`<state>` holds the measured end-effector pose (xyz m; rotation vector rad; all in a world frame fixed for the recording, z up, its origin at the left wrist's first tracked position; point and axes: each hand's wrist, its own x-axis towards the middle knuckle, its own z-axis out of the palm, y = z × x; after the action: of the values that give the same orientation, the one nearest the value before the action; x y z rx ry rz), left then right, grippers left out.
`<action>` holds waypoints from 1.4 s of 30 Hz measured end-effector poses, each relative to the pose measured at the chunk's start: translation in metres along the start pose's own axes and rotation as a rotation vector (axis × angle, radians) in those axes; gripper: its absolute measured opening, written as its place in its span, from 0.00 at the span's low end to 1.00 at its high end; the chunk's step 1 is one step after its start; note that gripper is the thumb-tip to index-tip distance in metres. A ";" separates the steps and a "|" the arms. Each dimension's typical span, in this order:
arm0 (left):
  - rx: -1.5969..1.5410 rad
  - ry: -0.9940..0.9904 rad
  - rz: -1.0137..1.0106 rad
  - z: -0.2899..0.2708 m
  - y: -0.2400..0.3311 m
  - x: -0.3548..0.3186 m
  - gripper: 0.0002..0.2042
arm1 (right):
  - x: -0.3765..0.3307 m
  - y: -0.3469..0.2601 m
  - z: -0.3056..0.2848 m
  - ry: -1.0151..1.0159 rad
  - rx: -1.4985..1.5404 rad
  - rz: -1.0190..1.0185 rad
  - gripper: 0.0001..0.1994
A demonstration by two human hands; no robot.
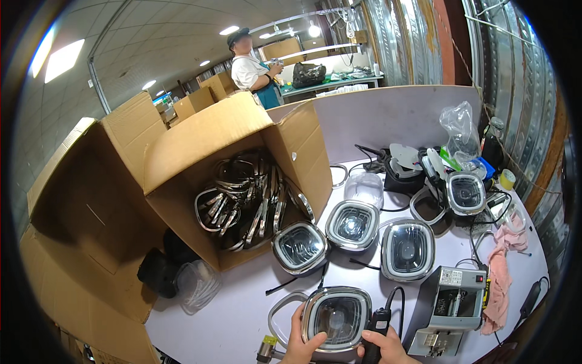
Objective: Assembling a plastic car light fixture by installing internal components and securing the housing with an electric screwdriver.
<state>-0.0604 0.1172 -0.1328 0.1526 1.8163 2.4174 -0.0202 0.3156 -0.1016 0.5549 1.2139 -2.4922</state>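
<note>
A square headlight (337, 318) with rounded corners, a chrome rim and a clear lens is tilted up at the table's near edge. My left hand (304, 340) is closed on its left side, the thumb on the front rim. My right hand (388, 347) is closed around a black corded hand tool (379, 321), and its thumb reaches the headlight's lower right rim. The tool's lower end is cut off by the picture's edge. Behind the headlight lies a loose chrome ring (277, 315). A hammer-like tool (267, 347) with a yellow-green end lies beside my left hand.
Several similar headlights (408, 250) stand farther back. An open carton (212, 136) of chrome rings is at the left, beside another open carton (73, 242). At the right are a grey screw-feeder-like machine (448, 303) and a pink cloth (500, 279). A person (251, 73) stands beyond the partition.
</note>
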 end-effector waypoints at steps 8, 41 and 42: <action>0.090 0.005 0.037 -0.006 -0.004 0.001 0.42 | -0.001 0.007 -0.007 -0.047 0.031 -0.011 0.08; -0.039 -0.002 -0.139 -0.073 0.052 -0.225 0.34 | -0.138 0.092 0.016 -0.326 -0.276 -0.181 0.20; -0.022 -0.096 -0.075 -0.076 0.051 -0.216 0.35 | -0.142 0.089 0.024 -0.337 -0.218 -0.241 0.24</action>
<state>0.1403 -0.0012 -0.1076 0.1914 1.7228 2.3361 0.1379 0.2596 -0.0817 -0.0706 1.4542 -2.4617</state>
